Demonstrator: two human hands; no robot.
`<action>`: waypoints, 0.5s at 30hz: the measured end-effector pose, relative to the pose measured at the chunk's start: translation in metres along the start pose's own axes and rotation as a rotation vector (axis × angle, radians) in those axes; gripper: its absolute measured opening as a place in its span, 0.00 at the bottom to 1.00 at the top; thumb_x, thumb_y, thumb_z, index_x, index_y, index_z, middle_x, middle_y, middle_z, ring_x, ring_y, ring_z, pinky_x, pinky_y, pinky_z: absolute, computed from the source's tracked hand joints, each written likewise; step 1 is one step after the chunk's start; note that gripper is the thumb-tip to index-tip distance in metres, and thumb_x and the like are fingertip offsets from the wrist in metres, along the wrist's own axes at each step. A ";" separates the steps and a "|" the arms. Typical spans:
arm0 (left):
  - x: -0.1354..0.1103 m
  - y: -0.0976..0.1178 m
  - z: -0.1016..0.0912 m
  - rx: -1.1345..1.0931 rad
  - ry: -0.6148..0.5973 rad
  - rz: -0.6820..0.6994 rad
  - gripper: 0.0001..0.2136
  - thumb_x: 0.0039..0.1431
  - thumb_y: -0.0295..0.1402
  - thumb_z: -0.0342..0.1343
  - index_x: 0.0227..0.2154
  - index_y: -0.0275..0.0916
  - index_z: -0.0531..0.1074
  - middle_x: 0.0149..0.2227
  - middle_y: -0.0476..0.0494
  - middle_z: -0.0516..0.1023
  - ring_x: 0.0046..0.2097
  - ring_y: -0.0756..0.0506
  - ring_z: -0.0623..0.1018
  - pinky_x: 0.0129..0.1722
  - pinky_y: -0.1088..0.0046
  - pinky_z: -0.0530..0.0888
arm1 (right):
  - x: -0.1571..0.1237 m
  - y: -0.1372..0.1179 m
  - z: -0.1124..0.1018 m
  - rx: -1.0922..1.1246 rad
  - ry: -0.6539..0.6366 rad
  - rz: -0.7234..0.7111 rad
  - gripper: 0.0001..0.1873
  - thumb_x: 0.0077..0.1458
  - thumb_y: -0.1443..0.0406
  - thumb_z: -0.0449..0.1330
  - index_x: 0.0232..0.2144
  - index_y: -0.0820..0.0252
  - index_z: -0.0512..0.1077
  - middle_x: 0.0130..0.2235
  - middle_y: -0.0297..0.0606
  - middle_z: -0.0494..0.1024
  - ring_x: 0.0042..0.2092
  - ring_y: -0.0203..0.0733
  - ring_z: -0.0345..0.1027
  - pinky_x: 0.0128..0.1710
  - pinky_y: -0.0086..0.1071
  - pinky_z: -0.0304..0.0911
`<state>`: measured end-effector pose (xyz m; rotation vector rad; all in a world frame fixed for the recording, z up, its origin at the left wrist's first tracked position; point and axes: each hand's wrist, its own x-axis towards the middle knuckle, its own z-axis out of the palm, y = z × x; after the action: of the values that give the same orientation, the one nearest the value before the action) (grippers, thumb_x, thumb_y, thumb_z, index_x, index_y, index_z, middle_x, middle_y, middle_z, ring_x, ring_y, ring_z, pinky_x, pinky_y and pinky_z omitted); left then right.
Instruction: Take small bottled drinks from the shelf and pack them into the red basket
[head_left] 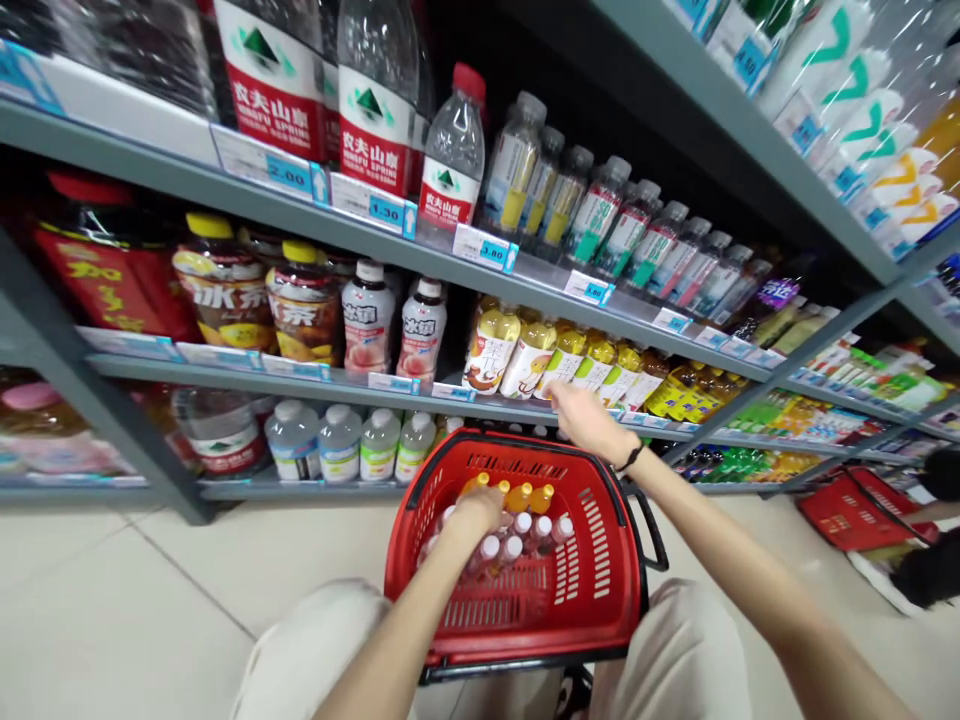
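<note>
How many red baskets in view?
2. One basket sits between the wearer's knees, left hand inside it; the second basket is at far right, beside another person's shoe. Others may be hidden.

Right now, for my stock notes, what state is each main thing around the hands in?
Red basket: open-topped, partly filled
Orange bottles: capped, inside basket
White-capped bottles: closed, inside basket
Yellow drinks: upright, shelved
Left hand: inside basket, grip unclear
Right hand: at yellow drinks, grip unclear

Grey shelves (735, 110), rows of drink bottles (491, 350), red basket (525, 645), orange bottles (517, 497) and white-capped bottles (511, 548) inside
</note>
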<state>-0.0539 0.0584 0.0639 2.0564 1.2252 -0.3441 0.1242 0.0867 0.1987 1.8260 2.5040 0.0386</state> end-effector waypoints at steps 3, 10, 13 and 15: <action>-0.001 0.005 0.000 0.048 -0.066 -0.034 0.20 0.64 0.39 0.58 0.54 0.31 0.78 0.58 0.24 0.79 0.60 0.34 0.80 0.57 0.61 0.76 | 0.022 0.007 -0.075 0.167 0.435 -0.163 0.18 0.61 0.79 0.45 0.44 0.62 0.70 0.41 0.43 0.77 0.40 0.43 0.72 0.44 0.35 0.65; 0.000 0.011 0.002 0.057 -0.112 -0.069 0.23 0.70 0.41 0.59 0.60 0.28 0.73 0.62 0.26 0.76 0.63 0.37 0.77 0.62 0.55 0.74 | 0.130 0.001 -0.161 0.425 0.866 -0.171 0.09 0.64 0.73 0.50 0.42 0.61 0.69 0.36 0.38 0.76 0.40 0.42 0.73 0.53 0.42 0.69; 0.001 0.011 0.004 0.048 -0.107 -0.059 0.21 0.70 0.39 0.59 0.59 0.30 0.74 0.62 0.27 0.76 0.63 0.36 0.77 0.63 0.53 0.73 | 0.191 -0.001 -0.167 0.443 0.773 0.057 0.11 0.61 0.66 0.63 0.44 0.67 0.69 0.39 0.45 0.77 0.48 0.53 0.75 0.58 0.53 0.67; 0.001 0.010 0.005 0.040 -0.101 -0.056 0.20 0.70 0.38 0.59 0.58 0.30 0.75 0.61 0.27 0.77 0.63 0.36 0.77 0.62 0.52 0.73 | 0.225 -0.002 -0.165 0.500 0.684 0.141 0.17 0.59 0.60 0.68 0.42 0.69 0.70 0.40 0.48 0.78 0.50 0.57 0.75 0.57 0.57 0.68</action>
<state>-0.0444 0.0522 0.0642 2.0156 1.2251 -0.4969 0.0457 0.3014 0.3593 2.5391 3.0224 0.0535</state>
